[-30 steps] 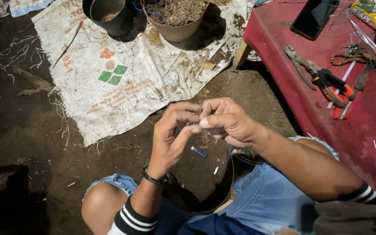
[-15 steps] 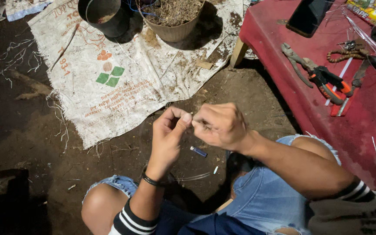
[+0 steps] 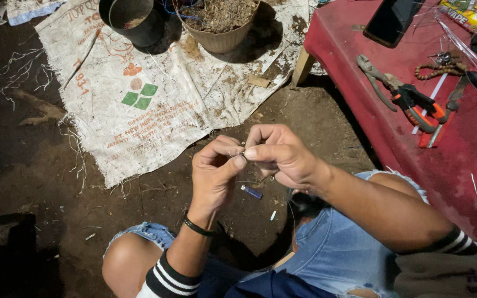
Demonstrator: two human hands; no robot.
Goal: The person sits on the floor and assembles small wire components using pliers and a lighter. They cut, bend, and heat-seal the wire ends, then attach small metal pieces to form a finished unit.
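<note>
L hand [image 3: 212, 175] & R hand [image 3: 280, 155] pinch tiny dark piece [image 3: 242, 155] together.
Pliers [image 3: 407, 98] on red table [image 3: 404, 154], far right of R hand.

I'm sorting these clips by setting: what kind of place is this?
Probably an outdoor or dirt-floored makeshift work spot. Bare earth underfoot, a woven sack spread on it with pots of soil, and a low red table holding pliers.

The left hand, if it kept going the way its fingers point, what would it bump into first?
The left hand points right, toward the right hand, and their fingertips already meet around a small thin item pinched between them, too small to identify. So it would likely meet the right hand at once.
</note>
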